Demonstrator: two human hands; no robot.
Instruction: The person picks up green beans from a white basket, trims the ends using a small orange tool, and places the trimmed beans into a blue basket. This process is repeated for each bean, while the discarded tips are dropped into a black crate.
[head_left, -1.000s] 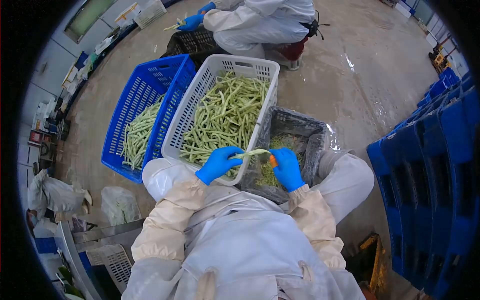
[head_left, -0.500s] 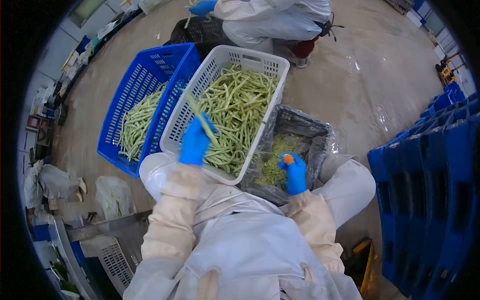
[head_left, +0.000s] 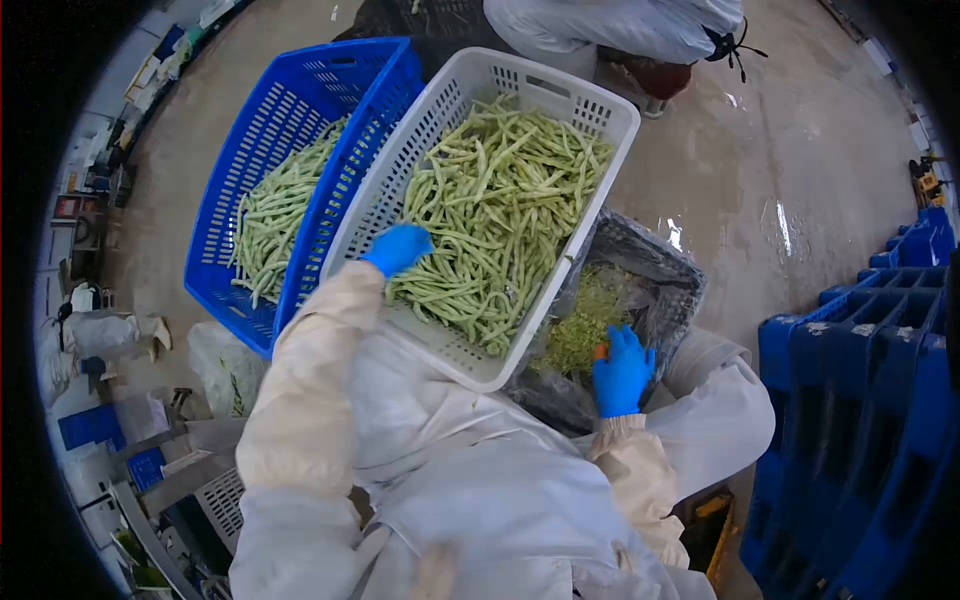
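Observation:
My left hand, in a blue glove, is at the left edge of the green beans heaped in a white crate. Its fingers are curled together over the beans, and whatever they grip is hidden. My right hand, also gloved in blue, has its fingers apart above the right side of a dark plastic-lined bin. An orange piece shows at its thumb. Green trimmings lie in the bin beside that hand.
Left of the white crate, a blue crate holds more green beans. Blue pallets are stacked at the right. Another person sits beyond the crates. A clear plastic bag lies on the floor at the left.
My left hand has lowered to the heap, and the bean that stuck out of it no longer shows there. The right hand's fingers have spread. The view has shifted.

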